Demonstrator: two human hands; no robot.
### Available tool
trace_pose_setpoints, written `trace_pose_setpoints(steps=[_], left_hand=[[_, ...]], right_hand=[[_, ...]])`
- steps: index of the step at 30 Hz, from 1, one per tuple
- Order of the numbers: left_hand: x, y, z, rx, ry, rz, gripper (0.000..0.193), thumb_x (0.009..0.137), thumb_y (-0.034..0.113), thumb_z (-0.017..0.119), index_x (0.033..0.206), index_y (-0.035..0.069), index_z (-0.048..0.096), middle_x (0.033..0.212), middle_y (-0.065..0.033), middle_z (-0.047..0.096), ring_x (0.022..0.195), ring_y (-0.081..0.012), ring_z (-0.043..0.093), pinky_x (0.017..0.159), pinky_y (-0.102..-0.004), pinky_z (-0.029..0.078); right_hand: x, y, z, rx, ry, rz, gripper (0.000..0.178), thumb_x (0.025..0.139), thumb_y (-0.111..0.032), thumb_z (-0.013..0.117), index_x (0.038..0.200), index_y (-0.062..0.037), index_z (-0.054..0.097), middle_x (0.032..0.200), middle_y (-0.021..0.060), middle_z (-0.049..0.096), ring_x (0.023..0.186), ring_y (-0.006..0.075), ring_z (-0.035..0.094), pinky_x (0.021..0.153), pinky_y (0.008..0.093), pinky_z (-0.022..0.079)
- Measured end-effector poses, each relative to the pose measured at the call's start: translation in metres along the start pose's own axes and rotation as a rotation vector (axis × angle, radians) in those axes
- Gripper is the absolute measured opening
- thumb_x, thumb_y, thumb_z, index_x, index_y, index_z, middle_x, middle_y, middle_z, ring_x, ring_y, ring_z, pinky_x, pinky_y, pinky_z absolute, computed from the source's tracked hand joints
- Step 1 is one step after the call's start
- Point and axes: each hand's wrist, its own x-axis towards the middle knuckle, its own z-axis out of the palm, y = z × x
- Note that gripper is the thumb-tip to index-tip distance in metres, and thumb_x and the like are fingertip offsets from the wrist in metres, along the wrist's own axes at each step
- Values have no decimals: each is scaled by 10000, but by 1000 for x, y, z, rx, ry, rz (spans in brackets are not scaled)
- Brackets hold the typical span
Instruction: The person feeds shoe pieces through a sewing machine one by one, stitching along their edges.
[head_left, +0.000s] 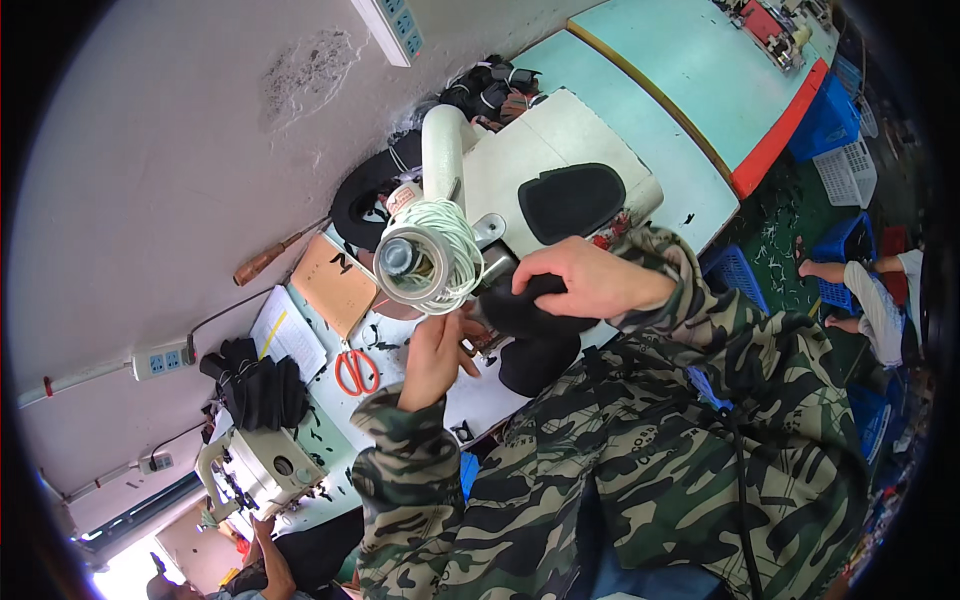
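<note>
Nearest my lens I see two camouflage sleeves [640, 450] rising from the lower edge, one for each hand. My right hand [585, 280] is closed over the top of one black fabric piece [525, 310], gripping it just beside the sewing machine [520, 180]. My left hand [435, 355] is raised below the machine's wheel; its fingers are curled near the same black piece, but I cannot tell whether they grip anything.

That black piece sits on the table [480, 395], directly under the machine's head. A second black piece [538, 362] lies just below it, and a third, an oval one [570, 200], rests on the machine's flat top.

I count one coil of white cord [440, 255] wound round the wheel, one pair of orange-handled scissors [355, 370] left of my left hand, one brown notebook [335, 280], and one bundle of black fabric [260, 385] farther left. Another person's hand [265, 530] works at a second machine [255, 465] at lower left.
</note>
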Motion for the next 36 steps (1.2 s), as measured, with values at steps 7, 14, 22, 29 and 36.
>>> trace_pose_setpoints(steps=[7,14,22,29,36], left_hand=[[-4,-14,-8,71,-27,-146,299,1000,237,427,1062,-14,577,643,-24,560,381,-111,501,338,-231,373],[32,2,3,77,43,-105,302,974,224,482,912,-49,596,592,-58,552,357,-137,474,317,-268,363],[20,-28,-11,366,-55,74,277,955,209,479,883,-42,569,728,-133,587,755,-240,597,718,-384,439],[34,-12,-23,445,-9,273,242,967,190,494,942,-22,607,709,-48,582,624,-138,553,601,-252,450],[-22,-49,68,1326,201,241,198,881,267,555,869,70,543,584,-126,629,558,-329,656,492,-453,511]], right_hand=[[-15,18,75,103,72,152,278,779,-74,650,1047,-2,635,914,112,685,812,194,662,759,295,510],[-13,26,71,256,191,222,240,764,-34,668,999,6,637,811,66,657,741,110,598,670,262,479],[-23,9,69,343,140,288,339,826,-105,682,1136,12,614,943,65,671,744,86,601,684,244,486],[-20,8,81,348,147,282,398,789,-152,682,1147,9,611,906,157,679,747,191,663,694,301,516],[-17,-18,-17,-366,859,-270,342,713,87,654,1031,-37,664,952,131,641,836,274,624,695,332,507]])
